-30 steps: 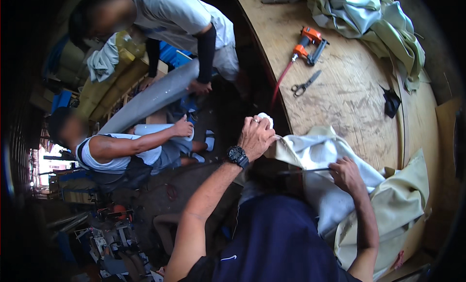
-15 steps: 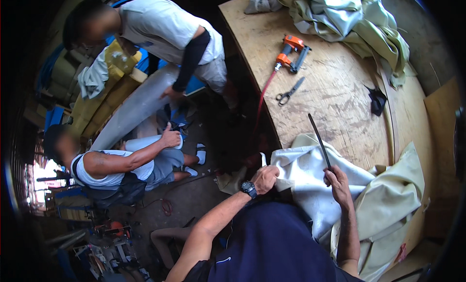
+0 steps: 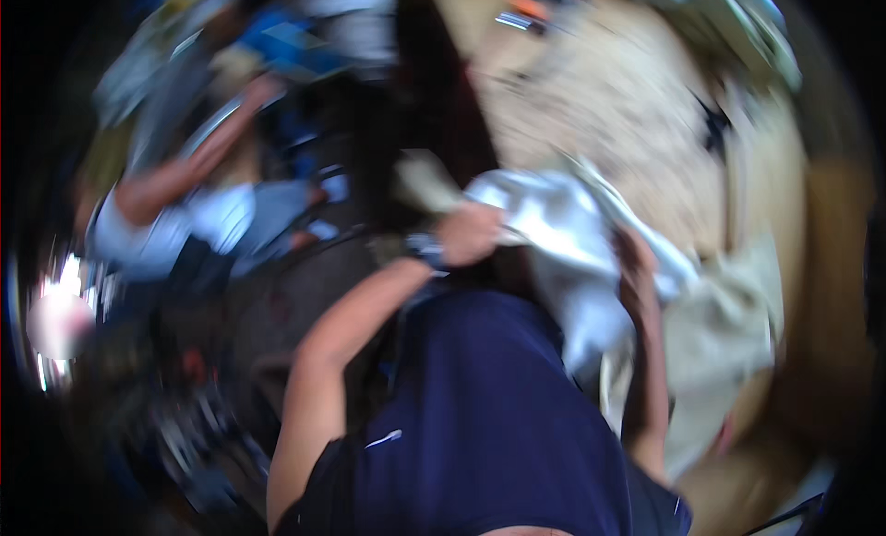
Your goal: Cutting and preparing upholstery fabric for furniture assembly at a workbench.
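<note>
The picture is heavily motion-blurred. My left hand (image 3: 471, 233), with a watch on the wrist, grips the near edge of a pale white fabric piece (image 3: 563, 231) at the edge of the wooden worktable (image 3: 609, 111). My right hand (image 3: 637, 273) rests on the same fabric further right, with its fingers pressed into the cloth. The fabric drapes over the table edge toward my dark blue shirt. A cream cloth (image 3: 720, 333) lies under and to the right of it.
A person in a light blue shirt (image 3: 175, 231) sits low at the left. An orange tool (image 3: 535, 5) and a bundle of greenish cloth (image 3: 738, 28) lie on the far part of the table. A dark small object (image 3: 715, 130) sits at the table's right.
The view has swung and blurred. My left hand has slid along the fabric edge, and my right hand stays on the cloth. The long dark strip I held up is no longer visible.
</note>
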Demonstrator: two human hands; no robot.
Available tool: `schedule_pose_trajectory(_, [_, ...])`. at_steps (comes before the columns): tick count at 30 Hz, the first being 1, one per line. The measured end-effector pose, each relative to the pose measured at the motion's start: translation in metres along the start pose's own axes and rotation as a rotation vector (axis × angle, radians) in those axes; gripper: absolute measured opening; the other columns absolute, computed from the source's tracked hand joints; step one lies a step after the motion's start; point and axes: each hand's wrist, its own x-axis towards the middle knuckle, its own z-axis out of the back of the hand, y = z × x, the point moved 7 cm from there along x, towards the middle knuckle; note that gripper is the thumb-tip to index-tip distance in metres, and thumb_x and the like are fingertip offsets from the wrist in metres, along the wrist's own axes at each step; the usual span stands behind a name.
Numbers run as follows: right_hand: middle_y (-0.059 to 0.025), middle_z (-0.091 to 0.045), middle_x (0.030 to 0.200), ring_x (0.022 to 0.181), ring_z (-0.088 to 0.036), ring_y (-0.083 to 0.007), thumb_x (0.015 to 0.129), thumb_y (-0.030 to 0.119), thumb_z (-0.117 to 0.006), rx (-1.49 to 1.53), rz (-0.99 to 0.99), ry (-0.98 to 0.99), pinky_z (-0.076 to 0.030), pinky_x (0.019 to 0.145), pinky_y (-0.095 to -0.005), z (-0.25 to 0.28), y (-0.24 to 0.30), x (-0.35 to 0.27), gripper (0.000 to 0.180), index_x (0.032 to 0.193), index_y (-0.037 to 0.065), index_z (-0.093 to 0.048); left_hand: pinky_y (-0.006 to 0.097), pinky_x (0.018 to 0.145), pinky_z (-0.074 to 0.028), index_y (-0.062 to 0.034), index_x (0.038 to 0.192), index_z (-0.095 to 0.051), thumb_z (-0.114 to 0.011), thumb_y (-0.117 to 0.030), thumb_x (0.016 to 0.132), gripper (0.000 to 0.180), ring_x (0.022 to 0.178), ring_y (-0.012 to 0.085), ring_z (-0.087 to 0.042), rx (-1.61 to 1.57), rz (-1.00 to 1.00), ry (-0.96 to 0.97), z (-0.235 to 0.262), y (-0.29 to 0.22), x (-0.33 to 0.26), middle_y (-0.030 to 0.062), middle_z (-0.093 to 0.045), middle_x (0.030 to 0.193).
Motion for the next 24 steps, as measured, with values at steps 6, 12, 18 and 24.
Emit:
schedule_pose_trajectory(6, [-0.0113, -0.063, 0.129, 0.113, -0.061, -0.0218, 0.112, 0.034, -0.056, 0.249, 0.001, -0.109, -0.049, 0.099, -0.0364, 0.046, -0.099, -0.029, 0.052, 0.149, -0.002, -0.052, 0.051, 0.070, -0.057, -0.0079, 0.101, -0.067, -0.070, -0.034, 0.090, 0.028, 0.077, 0.0393, -0.073, -0.117, 0.000, -0.046, -0.059, -0.017, 0.034, 0.0165, -0.071, 0.080])
schedule_pose_trajectory(12, [-0.0016, -0.054, 0.093, 0.081, -0.047, -0.0124, 0.114, 0.034, -0.054, 0.082, -0.030, -0.129, -0.040, 0.072, -0.0289, 0.056, -0.067, 0.020, 0.038, 0.134, 0.002, -0.061, 0.049, 0.068, -0.058, -0.0248, 0.098, -0.075, -0.076, -0.025, 0.078, 0.020, 0.076, 0.0324, -0.075, 0.239, -0.204, 0.123, -0.036, -0.021, 0.049, 0.0071, -0.075, 0.083])
schedule_pose_trajectory(18, [-0.0035, -0.059, 0.095, 0.086, -0.053, -0.0125, 0.114, 0.030, -0.056, 0.100, 0.193, -0.317, -0.042, 0.074, -0.0283, 0.059, -0.040, 0.011, 0.035, 0.133, 0.002, -0.063, 0.048, 0.073, -0.060, -0.0265, 0.107, -0.079, -0.082, -0.029, 0.076, 0.031, 0.089, 0.0302, -0.076, 0.357, -0.459, 0.283, -0.024, -0.054, 0.055, 0.0047, -0.077, 0.091])
schedule_pose_trajectory(24, [-0.0032, -0.056, 0.098, 0.089, -0.052, -0.0134, 0.112, 0.019, -0.059, 0.272, 0.121, -0.251, -0.042, 0.078, -0.0275, 0.065, -0.044, -0.008, 0.028, 0.132, -0.001, -0.063, 0.047, 0.079, -0.062, -0.0057, 0.088, -0.081, -0.090, -0.039, 0.071, 0.038, 0.087, 0.0337, -0.078, 0.342, -0.184, 0.382, -0.021, -0.042, 0.061, 0.0161, -0.079, 0.087])
